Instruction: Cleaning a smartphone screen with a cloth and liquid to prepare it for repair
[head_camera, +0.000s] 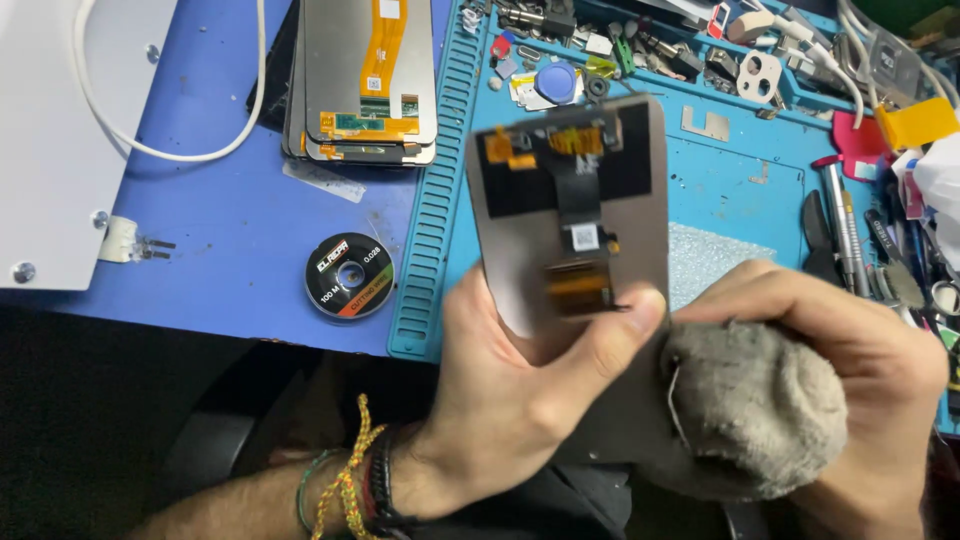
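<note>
Gripped upright and back-side-up above the teal ribbed silicone work mat (428, 200) by the left hand (520, 390), thumb pinning the flat grey phone screen panel (570, 210), leaving it steady against the right hand (850, 370), fingers closed around a wadded grey cloth (750, 400).

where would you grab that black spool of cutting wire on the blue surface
Take the wire spool by its round outer rim, coming straight down from above. It lies flat like a disc with bare blue surface around it, apart from the teal mat's ridged edge, so fingers can likely pinch opposite sides.
</note>
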